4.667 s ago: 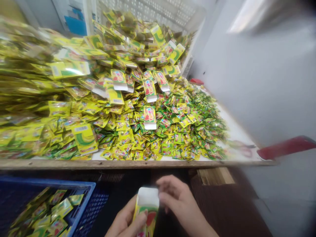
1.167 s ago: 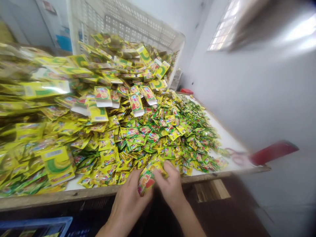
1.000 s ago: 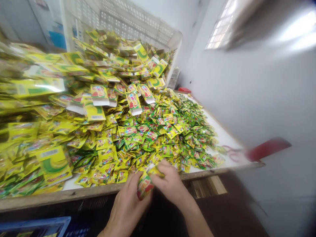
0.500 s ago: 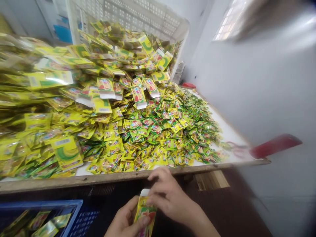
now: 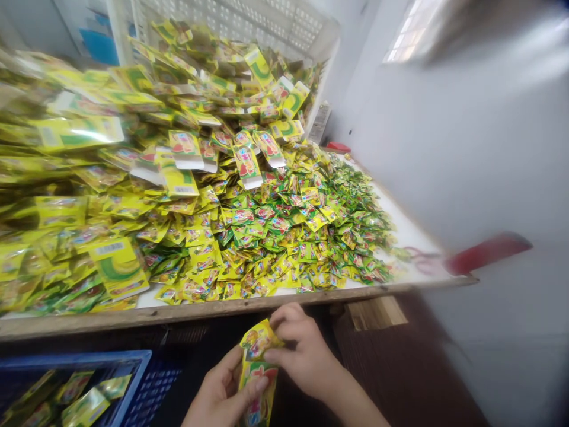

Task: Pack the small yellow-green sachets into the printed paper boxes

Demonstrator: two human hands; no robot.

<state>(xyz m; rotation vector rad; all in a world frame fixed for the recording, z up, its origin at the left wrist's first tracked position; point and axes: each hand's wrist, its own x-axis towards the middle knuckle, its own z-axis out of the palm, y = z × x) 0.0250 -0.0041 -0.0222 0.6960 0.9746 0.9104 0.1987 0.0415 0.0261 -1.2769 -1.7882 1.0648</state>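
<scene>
1. Left hand (image 5: 217, 397): in front of the near edge of the table (image 5: 133, 317) and lower than it, at the bottom of the view. It is closed around a small yellow carton (image 5: 260, 388), thumb across the printed front, with the carton held upright.
2. Right hand (image 5: 306, 356): just beside the left hand. Its thumb and fingers are pinched together on a yellow sachet (image 5: 258, 339).
3. Sachet: it sits at the top end of the carton and touches it. Whether it is partly inside cannot be told.
4. Heap of sachets (image 5: 284, 237): loose green-and-yellow packets cover the middle of the table and reach its near edge.
5. Flat cartons (image 5: 118, 270): stacked and scattered over the left side of the table and toward its far edge.
6. White crate (image 5: 249, 18): a perforated wall stands at the far edge, behind the cartons.
7. Red object (image 5: 486, 252): blurred, at the near right corner of the table.
8. Blue crate (image 5: 89, 359): below the near edge on the left, holding more yellow packets.
</scene>
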